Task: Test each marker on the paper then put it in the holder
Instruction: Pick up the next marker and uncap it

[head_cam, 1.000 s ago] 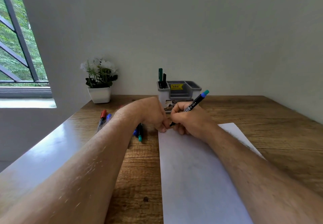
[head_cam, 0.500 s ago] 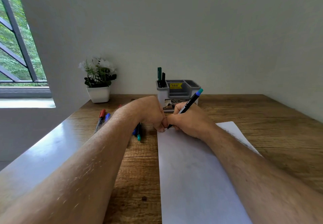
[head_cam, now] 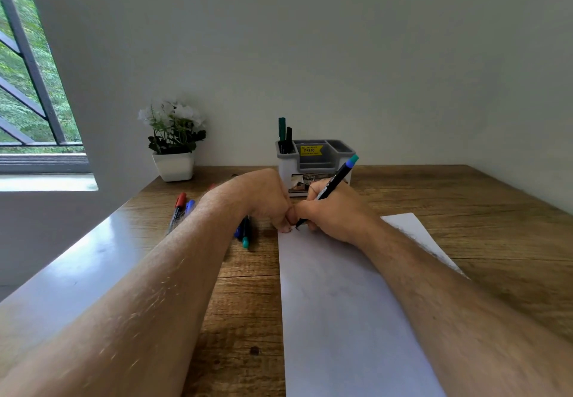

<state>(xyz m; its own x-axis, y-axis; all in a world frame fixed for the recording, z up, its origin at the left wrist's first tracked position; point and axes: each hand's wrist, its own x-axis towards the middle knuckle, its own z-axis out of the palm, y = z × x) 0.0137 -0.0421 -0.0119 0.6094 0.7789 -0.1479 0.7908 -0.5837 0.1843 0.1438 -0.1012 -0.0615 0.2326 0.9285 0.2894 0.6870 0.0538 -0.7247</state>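
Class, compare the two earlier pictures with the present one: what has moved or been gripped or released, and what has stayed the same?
Little changed. The right hand keeps its grip on the marker, tip at the paper's top edge; the marker's capped end tipped slightly. The left hand stays fisted at the paper's top left corner, touching the right. Nothing was let go. The loose markers, holder and flower pot stayed put.

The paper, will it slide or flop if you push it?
The paper is one thin sheet lying flat on smooth wood, so it would probably slide easily. The left hand seems to pin its corner. Lifted by an edge, it would likely droop.
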